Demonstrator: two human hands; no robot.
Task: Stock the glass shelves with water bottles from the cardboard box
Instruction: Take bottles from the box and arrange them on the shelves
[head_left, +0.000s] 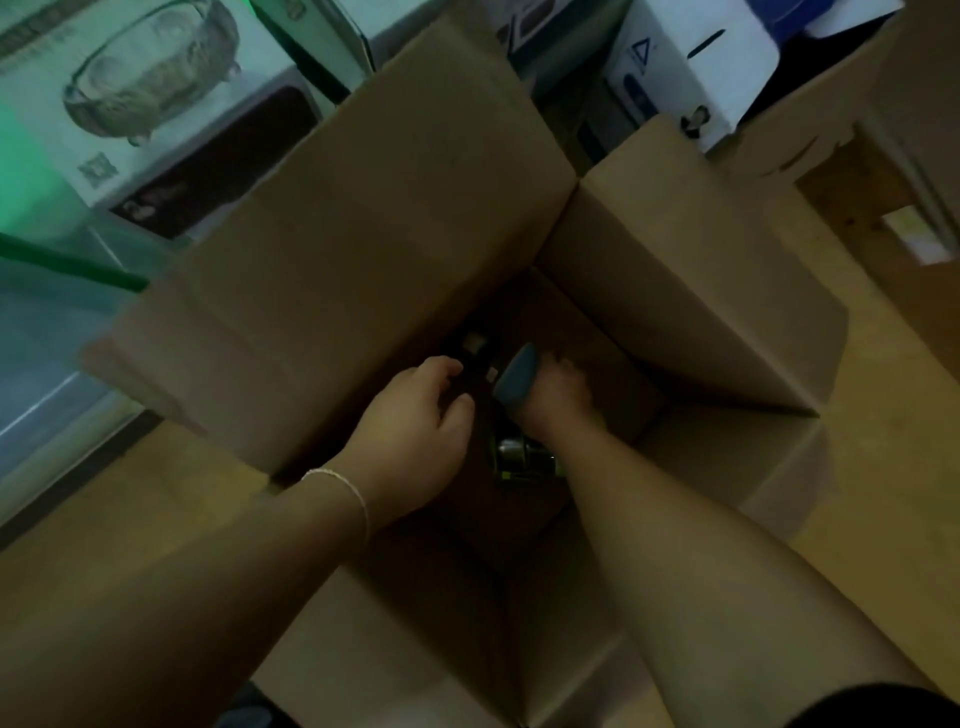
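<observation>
1. Step in hand: pickup stage, I judge. Both hands are down inside the open cardboard box (374, 218), flaps standing up all round.
2. Right hand (558, 392): fingers curled round a blue-grey object (514, 376), prob. a bottle or its cap end, tilted up toward the cam. Looks like a real grip, not just a touch; too dark to be sure how firm.
3. Left hand (415, 421): fingers bent, reaching toward the dark middle of the box just beside the blue-grey object. Can't tell if it holds anything, since the fingertips go into shadow.
4. Task items: something shiny w/ a greenish edge (524, 457) sits low in the box between the two wrists, maybe more bottles. Box interior is v. dark, so count unknown.
5. Shelves: a glass shelf edge (62, 332) w/ green trim shows at far left, near the box. Printed product cartons (140, 104) stand behind it.
6. Progress: can't judge how much is stocked; no bottles visible on the shelf from here.
7. Next move needs: lift straight up clear of the flaps, then swing left to the shelf. Watch the near flap & keep the bottle upright when setting it on glass.
</observation>
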